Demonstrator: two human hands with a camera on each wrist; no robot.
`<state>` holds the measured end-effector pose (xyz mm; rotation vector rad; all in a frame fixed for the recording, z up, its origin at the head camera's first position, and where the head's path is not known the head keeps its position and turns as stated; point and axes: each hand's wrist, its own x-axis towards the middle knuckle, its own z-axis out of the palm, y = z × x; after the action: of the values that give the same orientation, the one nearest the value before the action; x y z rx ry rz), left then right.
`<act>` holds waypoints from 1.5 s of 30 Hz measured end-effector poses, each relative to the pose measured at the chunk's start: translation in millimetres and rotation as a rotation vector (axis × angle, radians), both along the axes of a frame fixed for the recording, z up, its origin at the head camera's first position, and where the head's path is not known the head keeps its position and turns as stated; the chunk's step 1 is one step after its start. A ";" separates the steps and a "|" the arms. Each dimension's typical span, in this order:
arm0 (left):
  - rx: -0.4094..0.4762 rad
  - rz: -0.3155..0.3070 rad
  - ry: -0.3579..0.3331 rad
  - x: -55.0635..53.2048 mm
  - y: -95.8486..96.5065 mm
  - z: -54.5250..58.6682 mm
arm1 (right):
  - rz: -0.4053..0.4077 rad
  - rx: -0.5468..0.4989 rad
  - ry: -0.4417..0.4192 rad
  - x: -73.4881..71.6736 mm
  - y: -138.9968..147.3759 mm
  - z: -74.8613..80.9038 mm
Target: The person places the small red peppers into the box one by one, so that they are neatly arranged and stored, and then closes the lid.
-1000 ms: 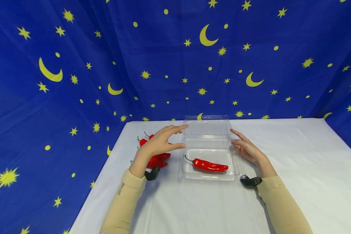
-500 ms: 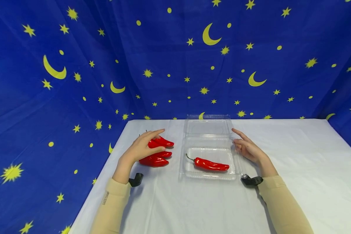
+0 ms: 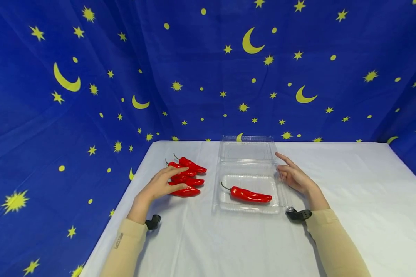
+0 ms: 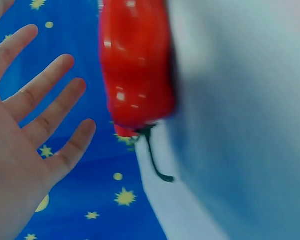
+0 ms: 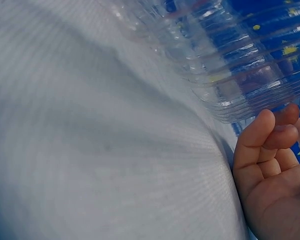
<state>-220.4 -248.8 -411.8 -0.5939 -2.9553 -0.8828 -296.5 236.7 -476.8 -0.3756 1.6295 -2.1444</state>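
My left hand (image 3: 159, 185), fingers spread and holding nothing, hovers over the left end of a group of several red chili peppers (image 3: 193, 191) with dark green stems. The left wrist view shows one chili pepper (image 4: 140, 65) large, apart from the spread fingers. A clear plastic clamshell container (image 3: 225, 179) lies open, its lid (image 3: 247, 150) folded toward the back. Inside its base is one red chili pepper (image 3: 250, 194), stem to the left. My right hand (image 3: 294, 178) stays at the container's right side, index finger extended, other fingers loosely bent beside the ribbed wall (image 5: 230, 95).
A white cloth (image 3: 235, 246) covers the table. Behind and to the left hangs a blue curtain (image 3: 194, 69) with yellow moons and stars. Black wrist cameras (image 3: 153, 222) sit under both wrists.
My left hand has moved left and toward me, from beside the container to over the chili pepper group, uncovering more of the peppers. The right hand keeps its place at the container.
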 end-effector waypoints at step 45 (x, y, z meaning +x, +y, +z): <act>-0.043 -0.091 -0.163 9.3 -10.7 -35.3 | -0.025 0.031 -0.039 1.8 -0.8 1.8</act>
<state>-211.1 -259.5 -447.1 -0.6952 -3.1220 -0.9196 -294.6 235.9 -475.0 -0.3037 1.6525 -2.1282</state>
